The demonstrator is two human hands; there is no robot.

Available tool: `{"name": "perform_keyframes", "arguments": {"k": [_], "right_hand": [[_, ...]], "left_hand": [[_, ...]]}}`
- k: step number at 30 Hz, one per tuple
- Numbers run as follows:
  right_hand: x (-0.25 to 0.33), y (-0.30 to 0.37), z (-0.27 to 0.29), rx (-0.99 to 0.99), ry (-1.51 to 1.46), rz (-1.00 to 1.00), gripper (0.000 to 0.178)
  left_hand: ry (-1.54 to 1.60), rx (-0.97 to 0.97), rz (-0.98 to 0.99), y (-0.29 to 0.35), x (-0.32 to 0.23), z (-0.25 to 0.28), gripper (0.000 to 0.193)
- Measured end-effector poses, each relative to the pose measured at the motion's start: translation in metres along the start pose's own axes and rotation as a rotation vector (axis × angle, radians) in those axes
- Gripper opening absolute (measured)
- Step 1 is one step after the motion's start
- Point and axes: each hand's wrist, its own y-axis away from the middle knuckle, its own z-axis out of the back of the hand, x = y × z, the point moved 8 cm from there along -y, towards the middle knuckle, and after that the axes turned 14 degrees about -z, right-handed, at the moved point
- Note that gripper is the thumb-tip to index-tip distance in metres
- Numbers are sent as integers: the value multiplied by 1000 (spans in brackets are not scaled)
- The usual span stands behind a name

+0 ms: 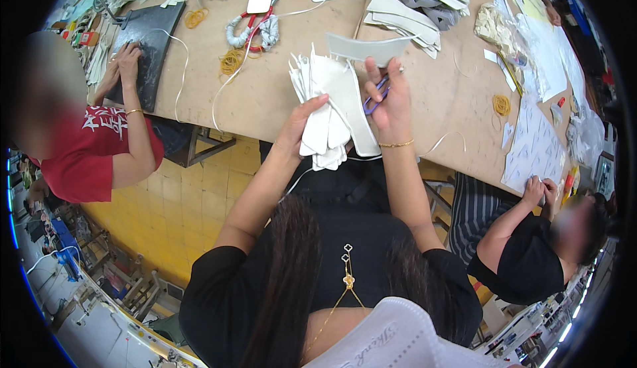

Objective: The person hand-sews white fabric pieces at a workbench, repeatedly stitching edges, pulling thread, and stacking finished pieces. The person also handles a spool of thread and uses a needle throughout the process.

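In my left hand (300, 128) is a fanned bundle of off-white cut pieces (325, 128), gripped with the thumb on top. They look like fabric or thin leather. One longer strip (360, 119) stands out along the bundle's right side. My right hand (394, 111) is closed around small scissors with purple handles (375, 99); their blades are hard to see. Above its fingertips is a curved off-white piece (368, 48), touching them or just behind; I cannot tell which. Both hands are over the near edge of the brown-covered table (265, 106).
Stacks of similar pieces (401, 22) lie at the far side. Large scissors with wrapped handles (252, 33), rubber bands (232, 61) and white cord (215, 96) lie left. A co-worker in red (126, 149) works at a black board (156, 43); another person (524, 262) sits right beside printed paper (534, 146).
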Motion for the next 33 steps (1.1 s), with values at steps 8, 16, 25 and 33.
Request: {"name": "perform_keyframes", "arguments": {"k": [8,16,25,33], "right_hand": [[101,49,-34,127,553,191,23],[34,46,-38,-125,1049,59,30],[46,51,-29,-36,868,-126,22],[23,45,-47,69,604,-144,22]], "left_hand": [[-217,-132,-22,-7,-18,-7,41],[-362,-12,-146,-6,-30,-35,41],[-289,29,-52,-12,-29,-37,46],[-239,26,-49,-17,-20,-23,49]]}}
